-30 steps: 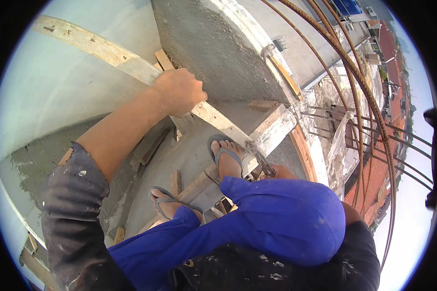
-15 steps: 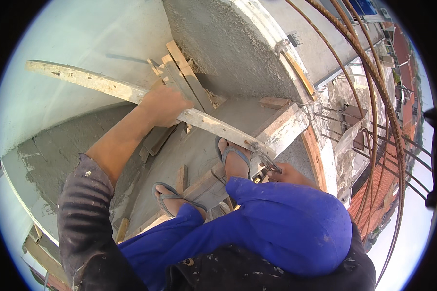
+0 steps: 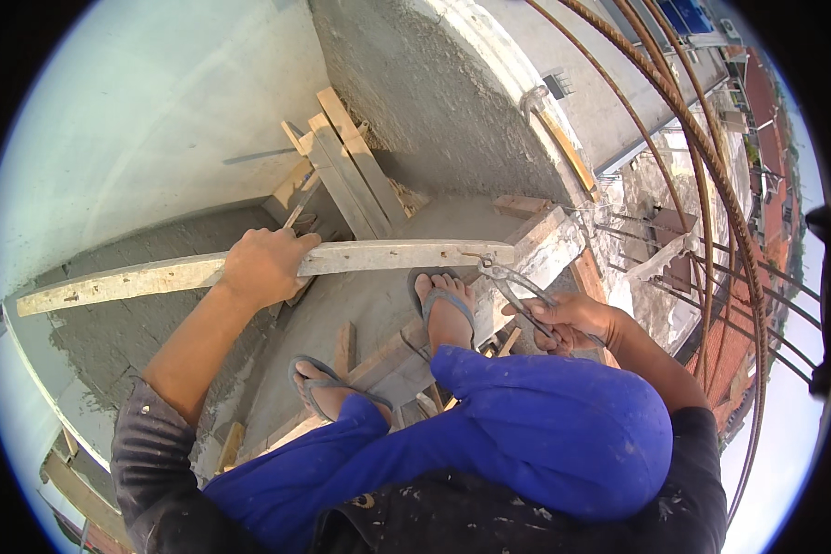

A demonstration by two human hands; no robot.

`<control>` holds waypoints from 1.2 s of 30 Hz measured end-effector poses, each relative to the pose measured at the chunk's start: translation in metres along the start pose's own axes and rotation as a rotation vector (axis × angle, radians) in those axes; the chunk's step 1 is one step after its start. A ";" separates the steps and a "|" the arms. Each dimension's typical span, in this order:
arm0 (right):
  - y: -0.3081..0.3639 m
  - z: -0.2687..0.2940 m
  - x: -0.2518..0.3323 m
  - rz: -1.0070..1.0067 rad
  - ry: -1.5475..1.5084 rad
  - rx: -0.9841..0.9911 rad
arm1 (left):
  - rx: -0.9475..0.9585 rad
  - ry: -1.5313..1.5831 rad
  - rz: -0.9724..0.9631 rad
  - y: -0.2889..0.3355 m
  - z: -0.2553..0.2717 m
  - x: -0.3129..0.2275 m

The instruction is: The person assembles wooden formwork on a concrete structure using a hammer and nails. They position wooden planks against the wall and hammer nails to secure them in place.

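My left hand [image 3: 266, 266] is closed around a long, pale wooden batten [image 3: 388, 256] marked with nail holes and white stains. The batten lies across my view, its far left end over the grey wall and its right end above my sandalled foot [image 3: 448, 309]. In my right hand [image 3: 568, 323] are metal pincers [image 3: 517, 288], gripped by the handles. Their jaws meet the batten's right end, where a thin nail [image 3: 471, 255] shows at the jaws. Whether the jaws are clamped on the nail cannot be told.
Loose boards [image 3: 346, 171] lean in the corner by a rough plastered wall [image 3: 434, 102]. A timber beam [image 3: 388, 355] runs beneath my feet. At right, long rusty rebar [image 3: 702, 129] curves upward and short bars [image 3: 785, 314] jut out above red roofs far below.
The batten has swung: its left end dropped and its right end rose, so it lies more level. My right hand and the pincers have moved up and into fuller view.
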State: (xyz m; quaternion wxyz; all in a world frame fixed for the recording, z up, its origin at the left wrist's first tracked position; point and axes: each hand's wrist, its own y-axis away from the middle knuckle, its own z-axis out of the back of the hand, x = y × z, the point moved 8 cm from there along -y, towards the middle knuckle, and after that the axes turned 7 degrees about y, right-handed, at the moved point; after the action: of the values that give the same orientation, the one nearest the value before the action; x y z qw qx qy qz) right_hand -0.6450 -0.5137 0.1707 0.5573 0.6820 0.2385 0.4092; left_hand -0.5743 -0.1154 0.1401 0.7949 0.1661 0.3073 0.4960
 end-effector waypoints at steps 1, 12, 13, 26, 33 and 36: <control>-0.004 0.007 0.010 0.067 0.069 -0.044 | 0.008 -0.003 0.045 0.007 0.000 0.012; -0.080 0.026 0.023 0.162 -0.551 0.068 | 0.042 0.064 0.220 0.054 -0.020 0.046; -0.084 0.022 0.019 0.187 -0.703 0.114 | 0.021 0.082 0.204 0.054 -0.020 0.041; -0.040 0.023 -0.231 -0.407 -0.317 -1.500 | -0.017 0.109 0.047 0.033 -0.027 -0.006; -0.014 0.088 -0.340 -0.605 0.015 -1.645 | 0.003 0.072 -0.009 0.017 -0.016 -0.019; -0.021 0.121 -0.358 -0.653 0.211 -1.274 | -0.017 0.061 -0.026 0.017 -0.006 -0.019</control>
State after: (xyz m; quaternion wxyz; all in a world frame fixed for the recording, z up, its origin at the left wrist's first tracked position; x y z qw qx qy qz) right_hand -0.7399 -0.8569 0.0408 0.9144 0.0757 0.1978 0.3450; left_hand -0.5957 -0.1250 0.1512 0.7931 0.1400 0.3292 0.4930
